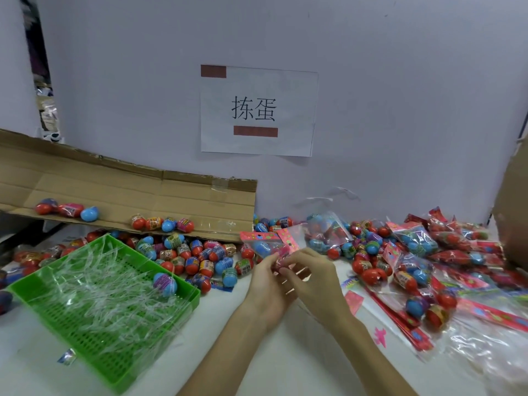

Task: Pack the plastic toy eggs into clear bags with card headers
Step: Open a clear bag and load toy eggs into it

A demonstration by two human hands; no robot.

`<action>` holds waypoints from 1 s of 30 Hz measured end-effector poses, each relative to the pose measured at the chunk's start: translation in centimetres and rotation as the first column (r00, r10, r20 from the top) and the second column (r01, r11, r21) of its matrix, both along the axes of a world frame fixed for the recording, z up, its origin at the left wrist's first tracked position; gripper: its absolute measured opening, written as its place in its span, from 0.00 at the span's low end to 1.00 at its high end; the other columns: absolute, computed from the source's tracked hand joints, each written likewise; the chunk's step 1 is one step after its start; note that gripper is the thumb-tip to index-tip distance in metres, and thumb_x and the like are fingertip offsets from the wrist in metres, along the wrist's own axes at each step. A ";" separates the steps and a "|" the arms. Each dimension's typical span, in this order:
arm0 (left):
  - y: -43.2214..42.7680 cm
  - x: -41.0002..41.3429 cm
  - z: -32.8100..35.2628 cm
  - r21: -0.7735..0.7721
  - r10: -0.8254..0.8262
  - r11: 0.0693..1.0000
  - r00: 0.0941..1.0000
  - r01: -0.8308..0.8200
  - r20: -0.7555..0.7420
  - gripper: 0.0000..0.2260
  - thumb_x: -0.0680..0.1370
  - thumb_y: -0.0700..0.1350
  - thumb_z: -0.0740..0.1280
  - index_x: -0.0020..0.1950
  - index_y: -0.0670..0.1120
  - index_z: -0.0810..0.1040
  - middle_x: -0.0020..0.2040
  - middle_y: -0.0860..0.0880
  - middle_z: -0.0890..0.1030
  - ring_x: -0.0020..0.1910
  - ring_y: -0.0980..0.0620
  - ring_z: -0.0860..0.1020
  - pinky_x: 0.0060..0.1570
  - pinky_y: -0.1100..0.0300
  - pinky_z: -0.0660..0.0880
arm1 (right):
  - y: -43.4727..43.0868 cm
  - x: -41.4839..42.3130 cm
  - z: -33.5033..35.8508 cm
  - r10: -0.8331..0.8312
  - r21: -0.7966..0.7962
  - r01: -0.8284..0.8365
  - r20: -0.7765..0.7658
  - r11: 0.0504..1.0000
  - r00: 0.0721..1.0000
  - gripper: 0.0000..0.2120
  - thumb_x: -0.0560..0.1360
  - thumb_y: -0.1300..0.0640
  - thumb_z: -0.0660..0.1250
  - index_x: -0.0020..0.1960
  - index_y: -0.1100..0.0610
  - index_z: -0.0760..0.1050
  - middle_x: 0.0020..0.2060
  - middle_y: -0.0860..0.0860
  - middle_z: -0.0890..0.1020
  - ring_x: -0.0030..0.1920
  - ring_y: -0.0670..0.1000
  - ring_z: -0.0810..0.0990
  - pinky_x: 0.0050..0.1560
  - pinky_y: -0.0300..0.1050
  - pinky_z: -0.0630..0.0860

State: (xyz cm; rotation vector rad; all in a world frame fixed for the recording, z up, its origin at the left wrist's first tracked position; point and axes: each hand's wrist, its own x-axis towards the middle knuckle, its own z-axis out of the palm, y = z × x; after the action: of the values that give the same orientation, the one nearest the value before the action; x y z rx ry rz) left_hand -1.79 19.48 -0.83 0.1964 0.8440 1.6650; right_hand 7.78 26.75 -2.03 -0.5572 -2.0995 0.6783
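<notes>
Pale wall [400, 95] rises behind a white table [285, 367], and a paper sign [258, 111] with two printed characters is stuck on it. At the middle of the table, lifted a little above the surface, is a clear bag [264, 248] with a pink card header [258, 235]; a blue egg shows inside it. Both hands meet at its near right corner. The left hand [267, 284] pinches the bag edge with curled fingers, and the right hand [314, 277] also grips it, its fingers bent over the same pink edge.

Just behind and to the left of the hands lies a heap of loose toy eggs [194, 258], red, blue and with coloured labels. To the right is a pile of packed bags [414, 244], and nearer the camera a stack of flat unfilled bags [400, 318] with red headers. On the left stands a green tray [94, 352] holding thin clear plastic strips and a single egg [165, 284] near its far rim. A flattened cardboard sheet [128, 195] leans against the wall behind the tray, with several eggs resting along its fold. At the right edge a brown cardboard box [514, 210] is partly in view.
</notes>
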 end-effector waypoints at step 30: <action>-0.5 -1.1 -0.1 -0.108 0.079 0.991 0.997 -0.080 -0.010 0.16 0.86 0.49 0.56 0.67 0.41 0.75 0.59 0.41 0.85 0.52 0.40 0.85 0.51 0.49 0.77 | 7.7 1.1 1.2 -0.552 -0.147 0.552 0.049 0.821 0.833 0.04 0.77 0.57 0.72 0.44 0.53 0.79 0.36 0.45 0.81 0.38 0.45 0.80 0.44 0.48 0.81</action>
State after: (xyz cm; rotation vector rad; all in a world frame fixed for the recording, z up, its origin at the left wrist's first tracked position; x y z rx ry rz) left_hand -2.90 19.03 -0.93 0.0938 0.9545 1.6884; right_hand 8.84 34.46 -0.81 -1.1996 -1.7592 0.4952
